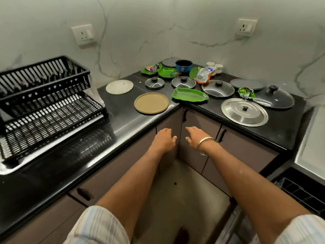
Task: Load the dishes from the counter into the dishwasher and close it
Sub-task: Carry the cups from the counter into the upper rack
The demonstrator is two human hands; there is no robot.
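Observation:
Dishes lie in the corner of the black counter (123, 120): a tan round plate (151, 103), a white round plate (119, 87), a green leaf-shaped tray (190, 94), a large steel lid (244, 112), several glass lids (218, 88), and a blue pot (184, 66). My left hand (164, 140) and my right hand (197, 137) hover below the counter edge in front of the corner cabinet, fingers apart, holding nothing. The dishwasher's open rack (302, 192) shows at the lower right edge.
A black two-tier dish rack (49, 103) stands on the counter at left. Green plates with wrappers (151, 68), white cups (215, 66) and a crumpled packet (204, 75) sit at the back. Cabinet doors (198, 127) are shut below.

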